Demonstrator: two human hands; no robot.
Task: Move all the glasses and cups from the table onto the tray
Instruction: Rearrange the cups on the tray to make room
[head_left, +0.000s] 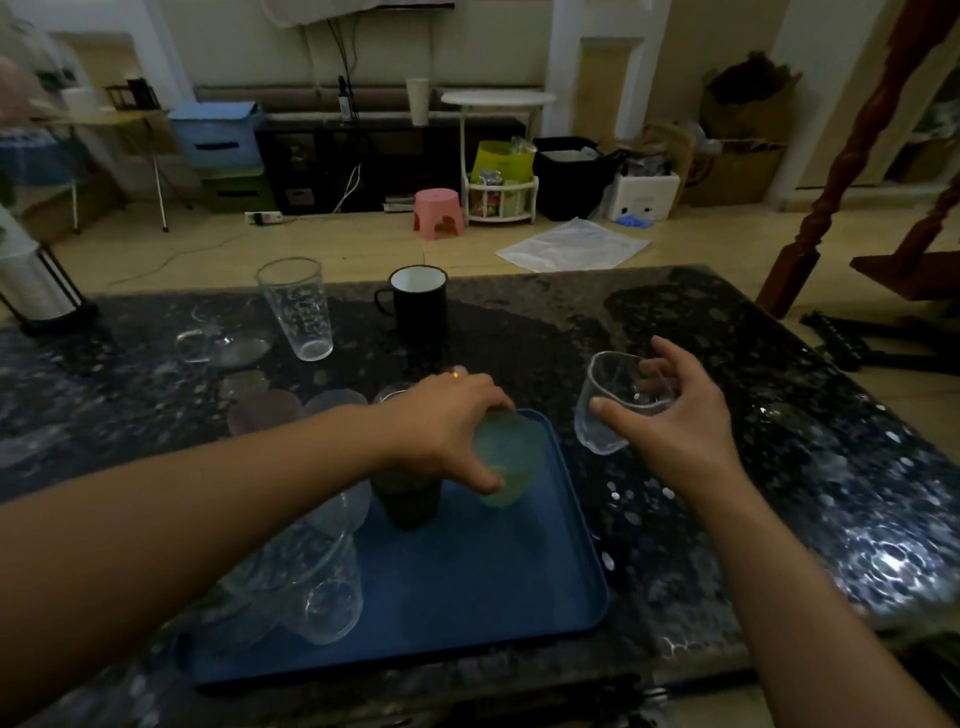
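A blue tray (519, 582) lies on the dark speckled table (727, 364). My left hand (441, 421) grips a pale green cup (511, 457) from above at the tray's far right corner. A dark green cup (408, 499) stands beside it, partly hidden by my left hand. Clear glasses (322, 597) stand at the tray's left under my forearm. My right hand (675, 421) holds a short clear glass (613, 405) over the table, right of the tray. On the table farther back stand a tall clear glass (298, 312) and a black mug (418, 301).
A clear glass mug (228, 343) lies low on the table left of the tall glass. Round coasters (270, 410) lie beside the tray's far left. A metal jug (31, 280) stands at the table's far left edge. Beyond are a pink stool (439, 210) and floor clutter.
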